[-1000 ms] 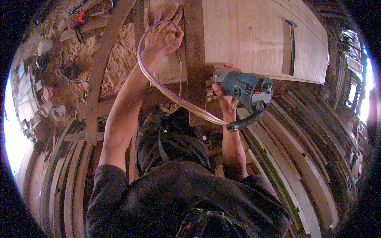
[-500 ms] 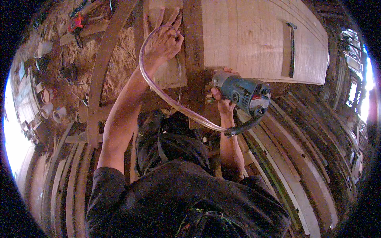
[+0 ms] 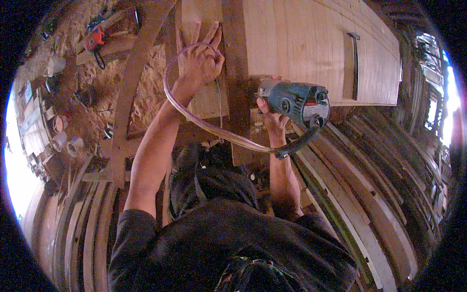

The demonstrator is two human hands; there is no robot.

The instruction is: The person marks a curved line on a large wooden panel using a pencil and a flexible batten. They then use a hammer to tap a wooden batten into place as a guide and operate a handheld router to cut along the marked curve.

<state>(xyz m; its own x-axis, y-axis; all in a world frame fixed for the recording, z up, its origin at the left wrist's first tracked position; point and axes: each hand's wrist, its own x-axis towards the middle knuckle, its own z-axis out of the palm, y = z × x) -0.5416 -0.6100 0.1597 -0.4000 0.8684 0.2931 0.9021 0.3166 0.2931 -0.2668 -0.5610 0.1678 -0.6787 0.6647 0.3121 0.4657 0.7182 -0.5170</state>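
My right hand (image 3: 273,117) is wrapped round a blue trim router (image 3: 296,102), lying on its side with the grey metal end to the left. A black sleeve at its rear leads into a clear-sheathed power cord (image 3: 219,131). That cord arcs leftward over my left forearm and up to my left hand (image 3: 198,64). There it passes over the fingers to the thumb side, apparently caught by the thumb and index finger. The other fingers are stretched out over a pale wooden panel (image 3: 209,100). The router's bit end is partly hidden.
A wide pale board (image 3: 301,48) lies at the upper right, bearing a dark pull handle (image 3: 356,68). Dark frame timbers (image 3: 236,63) run beside the panel. Stacked planks (image 3: 350,194) fill the right side. A red-and-black tool (image 3: 95,41) and rolls of tape (image 3: 75,146) lie at left.
The router has shifted slightly up and left, turning more level in my right hand. My left hand has moved slightly down, and the cord's loop sags a little further left.
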